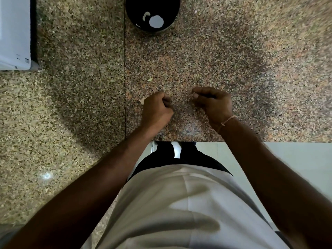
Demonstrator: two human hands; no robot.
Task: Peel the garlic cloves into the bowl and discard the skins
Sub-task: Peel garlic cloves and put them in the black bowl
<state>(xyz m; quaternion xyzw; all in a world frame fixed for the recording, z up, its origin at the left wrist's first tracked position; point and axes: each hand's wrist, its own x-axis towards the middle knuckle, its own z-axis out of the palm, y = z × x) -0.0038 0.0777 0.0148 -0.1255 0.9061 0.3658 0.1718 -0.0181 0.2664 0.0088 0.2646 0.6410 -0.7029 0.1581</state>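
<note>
Your left hand (156, 110) sits on the stone counter (224, 56) with its fingers curled in tight toward the palm, knuckles up. Whether anything is held inside that curl you cannot tell from here; the fingertips are tucked out of sight. Your right hand (212, 102) lies just beside it, a little gap of bare counter between the two, and its fingers are curled as well, with the thumb tip pressed against the forefinger as in a pinch. What sits in that pinch, if anything, is too small and too dark to make out. A thin pale thread band (227, 121) circles your right wrist.

Touching the outer edge of your left hand lies a small tan scrap of garlic skin (142, 101) flat on the counter. A little farther from you, above the left hand, a second pale bit (149, 79) rests alone on the stone; it could be skin or a small clove piece, and the view does not settle which.

Well beyond both hands, at the far edge of the view, stands the dark bowl (133, 17). Inside it you can see a round white piece (156, 21) and a smaller curved white piece (145, 15) next to it, likely peeled garlic.

At the far left corner rests a white boxy object (14, 33) on the counter. Near you, the counter edge ends above a pale floor (294, 159), and your light shirt (179, 203) fills the bottom of the view.
</note>
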